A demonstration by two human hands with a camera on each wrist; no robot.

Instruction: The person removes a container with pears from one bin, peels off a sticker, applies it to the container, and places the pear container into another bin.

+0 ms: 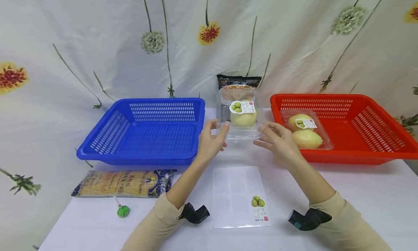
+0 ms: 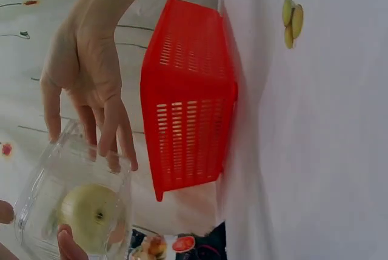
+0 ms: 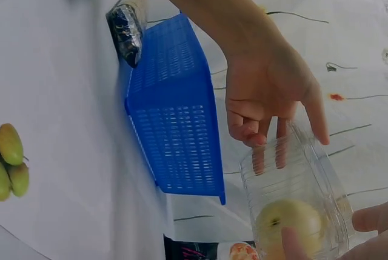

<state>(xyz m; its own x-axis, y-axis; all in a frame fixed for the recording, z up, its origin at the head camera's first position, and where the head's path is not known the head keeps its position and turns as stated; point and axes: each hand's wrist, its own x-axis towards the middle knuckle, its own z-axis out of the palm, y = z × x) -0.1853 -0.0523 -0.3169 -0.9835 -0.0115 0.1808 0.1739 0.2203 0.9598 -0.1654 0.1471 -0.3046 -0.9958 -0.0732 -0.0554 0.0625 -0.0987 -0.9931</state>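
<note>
Hands meet around a clear plastic clamshell box [image 1: 241, 117] that sits toward the back edge of the table [image 1: 343, 193], in the gap between the blue basket [image 1: 147, 133] and the red basket [image 1: 359, 124]. The left hand [image 1: 210, 140] presses the box's left wall with loosely spread fingers, thumb near the front; the right hand [image 1: 277, 138] lies on its right side in the same half-open way. Neither hand is fully curled round the box, and from the head view I cannot tell whether the box rests on the table or is slightly raised. One pale green fruit [image 1: 243, 118] shows inside it under a label with a fruit picture [image 1: 242, 106]; the print on the label is too small to read.

Behind the box stands a dark snack packet [image 1: 239, 83], its lower half hidden by the box. A second clamshell [image 1: 307, 134] with two of the same fruits lies in the red basket's front left corner. Near the table's front edge lies a clear sheet of stickers [image 1: 240, 197], mostly blank. A packet of noodles [image 1: 124, 183] lies in front of the blue basket, and a small green object [image 1: 123, 210] beside it is too small to identify.
</note>
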